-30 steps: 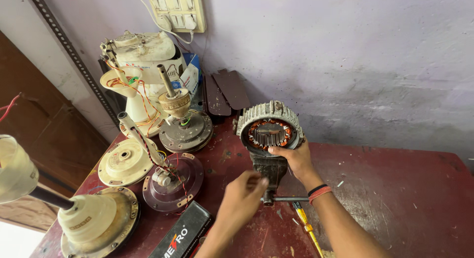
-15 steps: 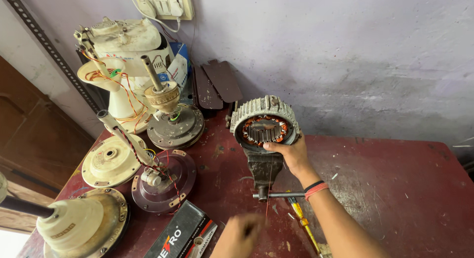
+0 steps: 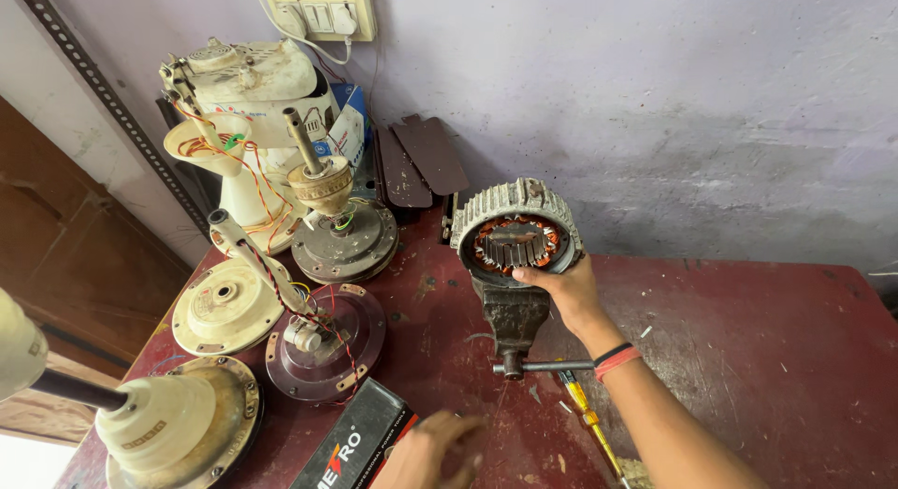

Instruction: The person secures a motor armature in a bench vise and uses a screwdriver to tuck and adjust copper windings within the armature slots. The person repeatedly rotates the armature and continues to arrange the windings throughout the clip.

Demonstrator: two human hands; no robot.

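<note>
At the bottom centre of the frame the left hand (image 3: 440,447) hangs blurred just above the red table (image 3: 748,358), beside a black box (image 3: 360,442); I cannot tell how far its fingers are open, and it seems to hold nothing. Just right of it a yellow-handled screwdriver (image 3: 587,419) lies on the table. Higher, at centre, the right hand (image 3: 566,293) wraps its fingers over the lower right rim of the motor winding ring (image 3: 516,232), which sits in the bench vise (image 3: 513,316). If the vise grips loosely, the ring could tip or slip out, and the copper coils might get scraped. Fan motor parts (image 3: 327,227) crowd the upper left.
</note>
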